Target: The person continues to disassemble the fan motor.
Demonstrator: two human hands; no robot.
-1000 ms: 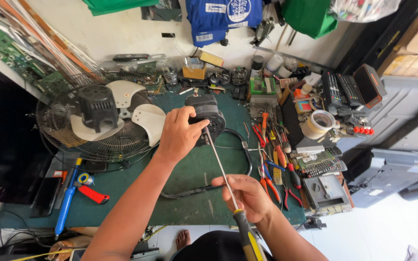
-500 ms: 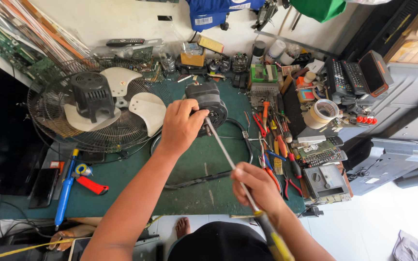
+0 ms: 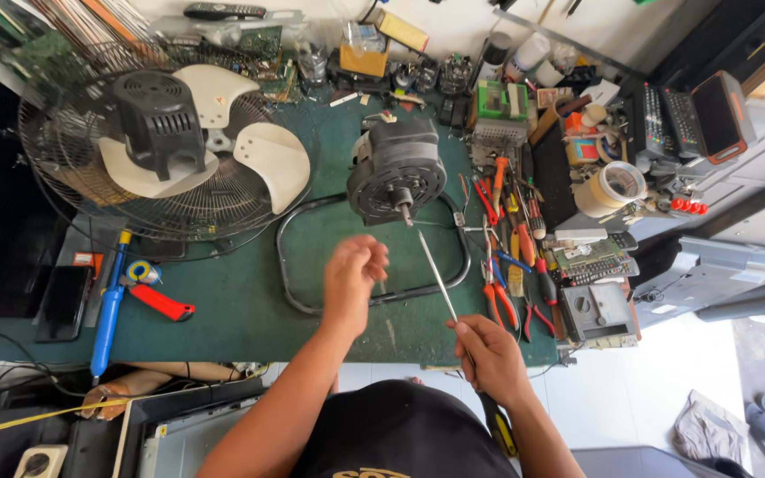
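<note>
A grey fan motor (image 3: 396, 170) stands on the green mat (image 3: 241, 305), its shaft pointing toward me. My right hand (image 3: 487, 354) grips a long screwdriver (image 3: 436, 276) whose tip sits just below the motor's face. My left hand (image 3: 353, 273) hovers above the mat below the motor, fingers loosely curled, holding nothing that I can see. A bent metal rod frame (image 3: 312, 305) lies around the motor's base.
A wire fan guard (image 3: 73, 168) with white blades and a black cover lies at the left. Pliers and screwdrivers (image 3: 506, 257) crowd the right side beside tape rolls (image 3: 611, 188). A blue solder pump (image 3: 108, 305) and red cutter (image 3: 159, 301) lie front left.
My left hand has let go of the motor and pulled back toward me. The screwdriver has drawn back slightly with my right hand.
</note>
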